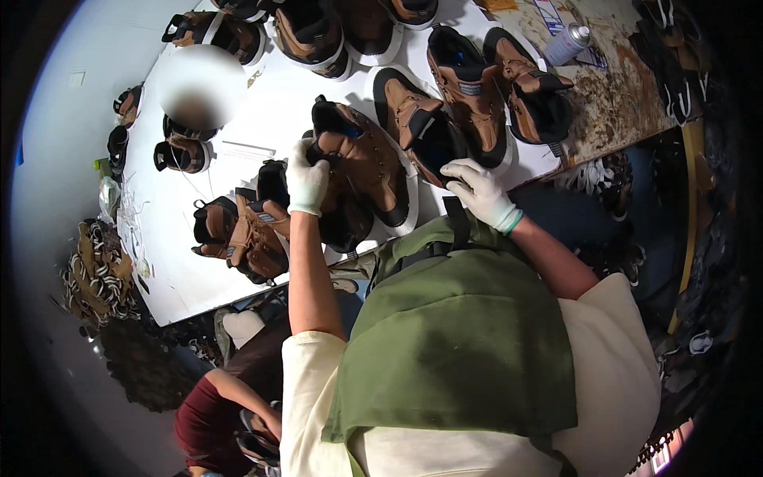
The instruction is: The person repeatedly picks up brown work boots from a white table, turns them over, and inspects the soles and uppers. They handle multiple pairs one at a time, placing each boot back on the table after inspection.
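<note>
My left hand [308, 181], in a white glove, is closed with its fingertips at the collar of a brown and black work boot [373, 163], whose toe points toward me. In a matching glove with a green cuff, my right hand [481, 193] has its fingers curled over the heel edge of another brown boot [409, 111], its toe pointing away. The part its fingertips press on is partly hidden. Beside that boot lie a third one [477, 107] and a shoe with its opening toward me [534, 99].
The white tabletop [262, 91] carries several more brown shoes [246, 230] at left and at the far edge. A spray can [567, 44] stands on a stained brown board [600, 103] at right. A co-worker in a dark red shirt [208, 421] bends at lower left, near piled shoe parts [97, 274].
</note>
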A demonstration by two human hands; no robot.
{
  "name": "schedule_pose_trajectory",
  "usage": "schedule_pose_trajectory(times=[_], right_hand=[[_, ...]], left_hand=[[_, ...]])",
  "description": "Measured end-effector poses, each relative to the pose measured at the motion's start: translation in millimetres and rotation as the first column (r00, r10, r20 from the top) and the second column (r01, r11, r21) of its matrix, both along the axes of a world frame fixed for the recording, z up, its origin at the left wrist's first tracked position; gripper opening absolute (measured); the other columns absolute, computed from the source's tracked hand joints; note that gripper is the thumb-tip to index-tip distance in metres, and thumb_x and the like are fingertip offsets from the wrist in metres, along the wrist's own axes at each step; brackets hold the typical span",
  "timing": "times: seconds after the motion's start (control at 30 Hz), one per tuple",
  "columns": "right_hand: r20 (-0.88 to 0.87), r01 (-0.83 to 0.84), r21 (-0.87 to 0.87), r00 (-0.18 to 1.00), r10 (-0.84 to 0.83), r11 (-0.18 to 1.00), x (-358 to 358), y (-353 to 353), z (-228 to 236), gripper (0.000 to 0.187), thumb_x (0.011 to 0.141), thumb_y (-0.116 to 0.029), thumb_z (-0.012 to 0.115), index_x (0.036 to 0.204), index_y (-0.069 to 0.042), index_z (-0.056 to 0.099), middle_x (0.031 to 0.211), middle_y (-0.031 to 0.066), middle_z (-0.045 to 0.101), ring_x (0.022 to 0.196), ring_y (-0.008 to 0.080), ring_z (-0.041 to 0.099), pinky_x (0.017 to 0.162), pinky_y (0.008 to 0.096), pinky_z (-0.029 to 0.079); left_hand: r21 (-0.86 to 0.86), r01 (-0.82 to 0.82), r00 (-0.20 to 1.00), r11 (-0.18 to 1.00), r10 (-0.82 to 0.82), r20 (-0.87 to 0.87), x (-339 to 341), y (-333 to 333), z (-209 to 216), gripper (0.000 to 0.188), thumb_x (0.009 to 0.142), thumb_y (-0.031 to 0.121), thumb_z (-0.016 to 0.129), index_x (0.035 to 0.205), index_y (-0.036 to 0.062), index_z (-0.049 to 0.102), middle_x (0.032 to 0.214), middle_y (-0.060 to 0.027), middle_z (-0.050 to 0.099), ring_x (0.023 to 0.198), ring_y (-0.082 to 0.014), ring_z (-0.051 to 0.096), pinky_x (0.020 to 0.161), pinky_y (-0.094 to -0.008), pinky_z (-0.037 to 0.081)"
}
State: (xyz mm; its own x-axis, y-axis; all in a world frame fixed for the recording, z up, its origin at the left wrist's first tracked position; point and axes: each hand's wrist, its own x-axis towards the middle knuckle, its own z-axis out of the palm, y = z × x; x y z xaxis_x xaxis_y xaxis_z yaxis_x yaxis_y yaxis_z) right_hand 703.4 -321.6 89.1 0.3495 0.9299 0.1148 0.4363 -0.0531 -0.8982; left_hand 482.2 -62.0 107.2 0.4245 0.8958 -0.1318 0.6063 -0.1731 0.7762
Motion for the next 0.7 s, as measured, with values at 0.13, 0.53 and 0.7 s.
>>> schedule_pose_trajectory(times=[0.13, 0.53, 0.7], right_hand=[[-0.015, 0.093, 0.057, 0.996, -0.092, 0.994, 4, -7, -4, 0.023, 0.085, -0.008, 0.067, 0.108, -0.004, 0.064, 0.110, 0.0124, 0.064, 0.096, 0.0297, 0.065, 0.082, 0.0349, 0.052], [0.024, 0.287, -0.036, 0.958, -0.286, 0.957, 18, -18, -16, 0.025, 0.086, -0.013, 0.067, 0.109, -0.004, 0.063, 0.111, 0.0115, 0.063, 0.100, 0.0270, 0.063, 0.085, 0.0341, 0.050], [-0.047, 0.236, -0.004, 0.971, -0.236, 0.972, 14, -16, -18, 0.025, 0.087, -0.013, 0.065, 0.111, -0.005, 0.063, 0.112, 0.0111, 0.063, 0.103, 0.0273, 0.062, 0.088, 0.0345, 0.049]], left_hand=[[-0.243, -0.068, 0.983, 0.968, 0.106, 0.149, 7, -7, 22, 0.034, 0.071, -0.006, 0.051, 0.104, -0.0030, 0.060, 0.090, -0.0081, 0.062, 0.079, -0.0139, 0.059, 0.072, -0.0271, 0.052], [-0.210, -0.018, 0.987, 0.978, 0.050, 0.150, -21, 3, 7, 0.037, 0.071, -0.011, 0.050, 0.105, -0.0026, 0.060, 0.093, -0.0041, 0.063, 0.081, -0.0126, 0.060, 0.076, -0.0236, 0.049], [-0.148, 0.027, 0.984, 0.989, 0.001, 0.180, -27, 7, -1, 0.035, 0.071, -0.012, 0.050, 0.104, -0.0018, 0.060, 0.092, -0.0037, 0.063, 0.081, -0.0126, 0.060, 0.076, -0.0234, 0.049]])
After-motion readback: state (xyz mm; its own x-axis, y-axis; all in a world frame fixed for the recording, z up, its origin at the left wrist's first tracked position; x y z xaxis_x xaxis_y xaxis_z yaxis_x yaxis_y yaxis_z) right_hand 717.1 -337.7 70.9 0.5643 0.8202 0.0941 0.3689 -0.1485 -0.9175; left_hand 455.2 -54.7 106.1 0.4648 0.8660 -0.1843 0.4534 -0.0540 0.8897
